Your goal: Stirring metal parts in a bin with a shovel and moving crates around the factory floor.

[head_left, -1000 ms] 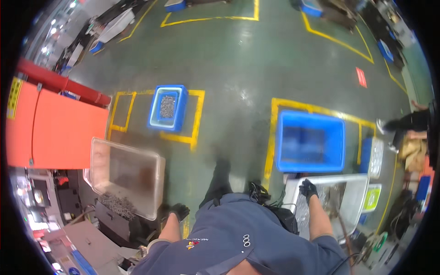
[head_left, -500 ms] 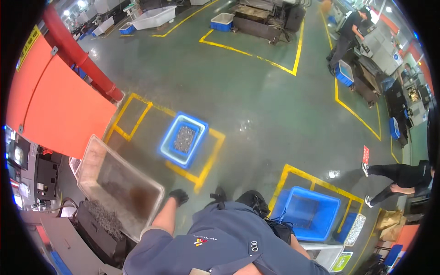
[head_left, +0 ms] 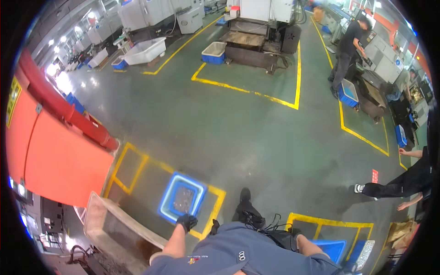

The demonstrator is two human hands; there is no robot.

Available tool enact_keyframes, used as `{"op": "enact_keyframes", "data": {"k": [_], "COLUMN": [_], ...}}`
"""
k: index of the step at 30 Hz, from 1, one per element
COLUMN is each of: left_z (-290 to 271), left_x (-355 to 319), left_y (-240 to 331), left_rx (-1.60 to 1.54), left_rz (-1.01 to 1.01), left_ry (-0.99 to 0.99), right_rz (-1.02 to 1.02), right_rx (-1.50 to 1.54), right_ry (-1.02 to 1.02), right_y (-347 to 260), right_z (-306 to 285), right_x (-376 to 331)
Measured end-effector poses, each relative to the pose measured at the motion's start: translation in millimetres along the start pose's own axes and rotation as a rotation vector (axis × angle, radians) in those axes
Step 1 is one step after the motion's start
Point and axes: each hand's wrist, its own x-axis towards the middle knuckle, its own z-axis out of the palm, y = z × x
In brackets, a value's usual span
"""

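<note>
My left hand (head_left: 187, 223), in a black glove, hangs beside the near edge of a blue bin (head_left: 167, 201) on the floor. Its fingers look loosely apart and hold nothing that I can see. Inside that bin sits a smaller load of grey metal bits (head_left: 184, 200). My right hand (head_left: 292, 235), dark-gloved too, is low at my right side, where tangled black cords (head_left: 271, 231) hide its fingers. My foot in a dark shoe (head_left: 245, 195) is forward on the green floor.
A dirty white tub (head_left: 98, 222) stands at my left, below an orange panel (head_left: 59, 151) and a red pipe (head_left: 91, 126). A larger blue tub (head_left: 331, 247) is at my right. One person (head_left: 350, 48) stands by machines; another (head_left: 403, 183) walks at the right.
The bin and tubs have shifted lower in view as I moved forward and my view lifted. My left hand now appears next to the bin. The person at the right has changed stride.
</note>
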Motion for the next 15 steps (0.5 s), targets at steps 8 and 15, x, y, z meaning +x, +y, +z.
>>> {"op": "enact_keyframes", "data": {"k": [8,15], "left_z": [45,-39], "left_x": [-9,102], "left_y": [76,71], "left_rx": [-0.117,0.809], "left_rz": [0.07,1.263], "left_ry": [0.271,-0.282], "right_rz": [-0.098,-0.246], "right_rx": [0.504,0.063], "right_ry": [0.108,-0.153], "right_y": [-374,-632], "right_z": [-73,-5], "right_x": [153,171]}}
